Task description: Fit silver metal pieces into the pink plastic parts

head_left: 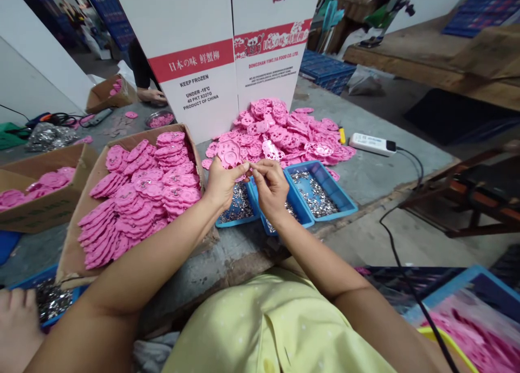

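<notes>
My left hand [222, 184] grips a flat pink plastic piece [229, 153] between thumb and fingers. Fingertips of my right hand [271, 188] are pinched together at the right edge of that piece; what they hold is too small to make out. Below my hands sit blue trays of small shiny metal parts, one at the left [238, 213], one in the middle partly hidden by my right hand, and one at the right [350, 206]. A heap of pink pieces [284, 126] lies just beyond my hands.
A cardboard box [73, 229] of stacked pink pieces stands left, with a smaller box [44, 210] beyond it. White printed cardboard [203, 102] rises behind. A white power strip [371, 143] lies right. Another person's hand [153, 95] shows behind the cardboard.
</notes>
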